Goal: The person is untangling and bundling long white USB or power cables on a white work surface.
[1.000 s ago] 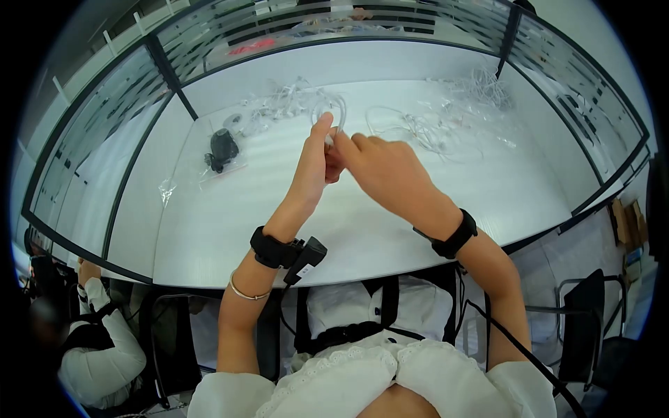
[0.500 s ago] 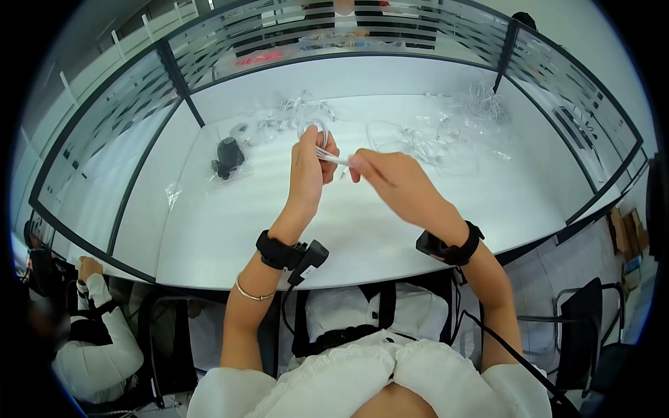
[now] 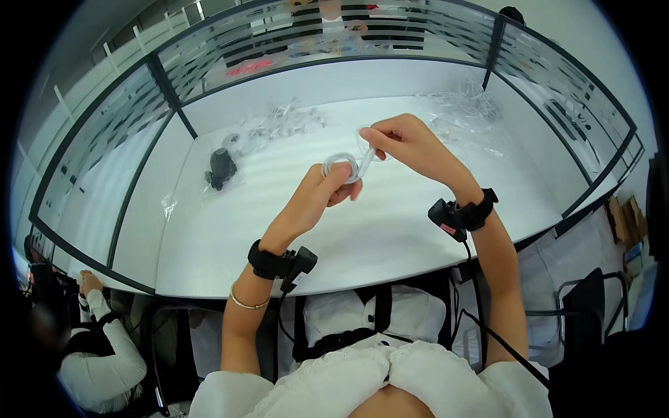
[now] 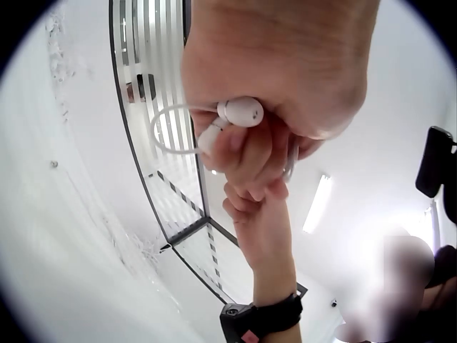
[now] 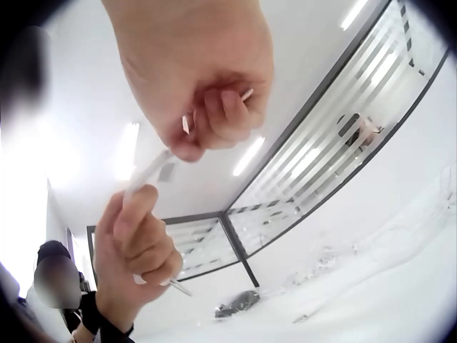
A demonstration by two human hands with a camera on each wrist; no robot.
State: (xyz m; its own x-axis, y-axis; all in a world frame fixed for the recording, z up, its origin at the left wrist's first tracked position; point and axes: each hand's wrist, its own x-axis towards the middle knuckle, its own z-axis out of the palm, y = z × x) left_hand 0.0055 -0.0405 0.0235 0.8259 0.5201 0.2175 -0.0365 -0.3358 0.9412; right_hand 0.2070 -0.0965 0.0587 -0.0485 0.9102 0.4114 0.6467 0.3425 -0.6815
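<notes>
White wired earphones are held between my two hands over the desk. In the head view my left hand (image 3: 310,198) grips the coiled cable (image 3: 339,158), thumb lying across the loop. Two earbuds (image 4: 244,112) poke out of the curled left fingers in the left wrist view, with a short loop of wire beside them. Higher and to the right, my right hand (image 3: 411,148) pinches the other part of the cable (image 5: 146,174), which runs taut between both hands. The part inside the right fist is mostly hidden.
A black object in a clear bag (image 3: 221,167) lies at the left of the desk (image 3: 293,265). White cables in clear plastic (image 3: 279,122) lie at the back left, more tangled cables (image 3: 467,111) at the back right. Framed glass partitions (image 3: 334,42) surround the desk.
My right hand has moved from beside the left hand up and away to the right, drawing the cable along. My left hand has come lower and tilted right, its coil now facing up.
</notes>
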